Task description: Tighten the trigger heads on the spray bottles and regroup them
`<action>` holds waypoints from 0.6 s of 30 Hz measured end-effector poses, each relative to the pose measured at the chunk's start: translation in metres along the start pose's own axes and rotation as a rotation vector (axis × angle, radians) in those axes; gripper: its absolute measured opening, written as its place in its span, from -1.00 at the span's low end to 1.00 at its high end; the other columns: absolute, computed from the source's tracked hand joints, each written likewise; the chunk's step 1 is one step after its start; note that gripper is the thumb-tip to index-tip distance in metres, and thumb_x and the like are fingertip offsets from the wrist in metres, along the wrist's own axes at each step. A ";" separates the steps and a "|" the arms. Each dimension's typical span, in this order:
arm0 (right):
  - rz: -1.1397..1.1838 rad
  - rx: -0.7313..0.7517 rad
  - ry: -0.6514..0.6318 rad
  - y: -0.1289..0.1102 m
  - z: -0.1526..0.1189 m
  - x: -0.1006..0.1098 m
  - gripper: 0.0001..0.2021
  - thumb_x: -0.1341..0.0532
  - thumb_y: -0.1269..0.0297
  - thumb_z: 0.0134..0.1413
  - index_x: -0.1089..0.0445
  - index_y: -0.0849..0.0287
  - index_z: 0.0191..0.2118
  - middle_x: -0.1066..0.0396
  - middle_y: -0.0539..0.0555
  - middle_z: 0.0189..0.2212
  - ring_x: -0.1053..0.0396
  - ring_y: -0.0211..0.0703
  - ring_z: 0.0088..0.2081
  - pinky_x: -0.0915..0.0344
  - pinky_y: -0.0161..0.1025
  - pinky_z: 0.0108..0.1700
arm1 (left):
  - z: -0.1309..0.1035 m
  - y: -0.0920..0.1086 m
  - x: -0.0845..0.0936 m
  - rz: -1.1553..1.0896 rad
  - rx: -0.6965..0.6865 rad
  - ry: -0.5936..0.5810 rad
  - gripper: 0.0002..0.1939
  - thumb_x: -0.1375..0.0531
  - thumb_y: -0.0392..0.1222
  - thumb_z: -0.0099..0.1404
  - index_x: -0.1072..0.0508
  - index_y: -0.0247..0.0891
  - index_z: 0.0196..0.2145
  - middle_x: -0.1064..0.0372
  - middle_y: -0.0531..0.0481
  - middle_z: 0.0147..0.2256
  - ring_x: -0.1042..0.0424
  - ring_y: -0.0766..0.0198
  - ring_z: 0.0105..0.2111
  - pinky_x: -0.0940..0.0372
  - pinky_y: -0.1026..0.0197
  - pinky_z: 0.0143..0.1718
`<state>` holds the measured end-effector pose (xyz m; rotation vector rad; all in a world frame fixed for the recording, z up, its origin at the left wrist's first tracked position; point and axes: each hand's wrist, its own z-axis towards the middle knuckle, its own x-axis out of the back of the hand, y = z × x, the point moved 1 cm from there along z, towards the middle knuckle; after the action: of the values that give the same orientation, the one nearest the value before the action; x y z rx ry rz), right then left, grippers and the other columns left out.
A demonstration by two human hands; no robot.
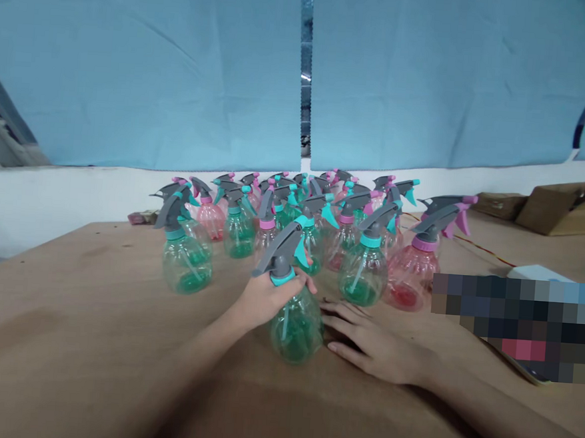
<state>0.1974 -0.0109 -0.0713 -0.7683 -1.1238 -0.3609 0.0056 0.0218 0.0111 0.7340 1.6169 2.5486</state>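
Left hand (269,297) curled round green spray bottle (295,332) near top; right hand (381,345) spread, empty, beside it on tabletop (65,316).

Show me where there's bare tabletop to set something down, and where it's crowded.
The widest bare stretch of table lies left of the left hand and the front-left green bottle. A narrower gap separates that bottle from the held bottle. Beyond it and the right hand, spray bottles crowd together.
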 end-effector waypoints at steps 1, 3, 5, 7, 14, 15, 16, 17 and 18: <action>-0.003 0.001 0.001 0.000 0.000 0.000 -0.61 0.01 0.15 0.23 -0.15 0.09 0.14 -0.10 0.16 0.16 -0.04 -0.01 0.18 -0.04 0.04 0.16 | 0.000 0.000 0.000 0.004 0.008 0.002 -0.86 -0.10 -0.15 0.13 -0.35 -0.24 -0.52 -0.40 -0.02 -0.51 -0.38 0.19 -0.39 -0.26 0.08 -0.23; -0.008 0.001 -0.004 0.000 0.000 0.000 -0.60 0.02 0.14 0.23 -0.14 0.10 0.14 -0.10 0.17 0.16 -0.03 -0.01 0.18 -0.03 0.04 0.17 | -0.001 -0.001 0.000 0.003 0.013 -0.013 -0.84 -0.09 -0.14 0.15 -0.36 -0.24 -0.51 -0.40 -0.03 -0.50 -0.38 0.19 -0.37 -0.26 0.08 -0.21; -0.016 -0.004 -0.019 0.000 0.000 0.000 -0.60 0.03 0.14 0.24 -0.15 0.12 0.14 -0.08 0.19 0.17 -0.01 0.00 0.19 -0.02 0.05 0.17 | -0.001 -0.001 0.001 0.017 0.010 -0.054 -0.82 -0.08 -0.13 0.17 -0.38 -0.24 -0.50 -0.40 -0.03 -0.47 -0.38 0.18 -0.34 -0.23 0.07 -0.16; -0.017 -0.010 -0.029 -0.001 0.000 0.000 -0.60 0.03 0.15 0.23 -0.15 0.14 0.14 -0.08 0.20 0.17 -0.01 0.01 0.19 -0.03 0.05 0.17 | -0.001 -0.001 0.001 0.044 0.010 -0.118 -0.81 -0.07 -0.13 0.18 -0.40 -0.24 -0.48 -0.41 -0.03 -0.44 -0.37 0.18 -0.30 -0.21 0.06 -0.13; 0.005 -0.009 -0.015 -0.002 0.001 0.001 -0.62 0.01 0.17 0.22 -0.16 0.10 0.13 -0.10 0.17 0.15 -0.03 -0.01 0.18 -0.05 0.04 0.16 | -0.002 0.002 0.003 0.054 0.015 -0.197 -0.82 -0.09 -0.16 0.15 -0.45 -0.24 -0.49 -0.42 -0.04 -0.39 -0.36 0.17 -0.29 -0.22 0.08 -0.15; 0.002 -0.006 -0.015 -0.002 0.001 0.001 -0.62 0.01 0.17 0.23 -0.16 0.10 0.13 -0.10 0.18 0.15 -0.03 -0.01 0.18 -0.05 0.03 0.16 | -0.002 0.002 0.003 0.050 0.014 -0.189 -0.82 -0.09 -0.16 0.14 -0.45 -0.24 -0.49 -0.42 -0.05 -0.40 -0.36 0.17 -0.30 -0.23 0.07 -0.15; -0.002 -0.005 -0.017 -0.002 0.001 0.001 -0.61 0.01 0.17 0.23 -0.15 0.10 0.14 -0.10 0.18 0.15 -0.03 -0.01 0.18 -0.05 0.03 0.16 | -0.002 0.003 0.003 0.050 0.012 -0.183 -0.82 -0.10 -0.16 0.14 -0.46 -0.23 -0.49 -0.43 -0.05 -0.40 -0.36 0.16 -0.31 -0.23 0.06 -0.16; -0.006 -0.006 -0.019 -0.002 0.001 0.001 -0.61 0.01 0.17 0.23 -0.15 0.10 0.14 -0.09 0.18 0.16 -0.02 -0.01 0.18 -0.05 0.03 0.16 | -0.002 0.003 0.002 0.057 0.013 -0.179 -0.82 -0.10 -0.16 0.13 -0.46 -0.23 -0.50 -0.43 -0.05 -0.40 -0.36 0.16 -0.31 -0.23 0.06 -0.17; -0.011 -0.009 -0.022 -0.001 0.001 0.001 -0.61 0.02 0.16 0.23 -0.14 0.10 0.14 -0.08 0.18 0.16 -0.02 -0.01 0.18 -0.04 0.03 0.17 | -0.003 0.004 0.002 0.066 0.015 -0.178 -0.82 -0.10 -0.16 0.13 -0.47 -0.22 -0.50 -0.42 -0.05 -0.40 -0.36 0.15 -0.31 -0.23 0.06 -0.18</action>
<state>0.1964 -0.0114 -0.0699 -0.7754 -1.1478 -0.3675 0.0034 0.0183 0.0142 0.9998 1.5823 2.4350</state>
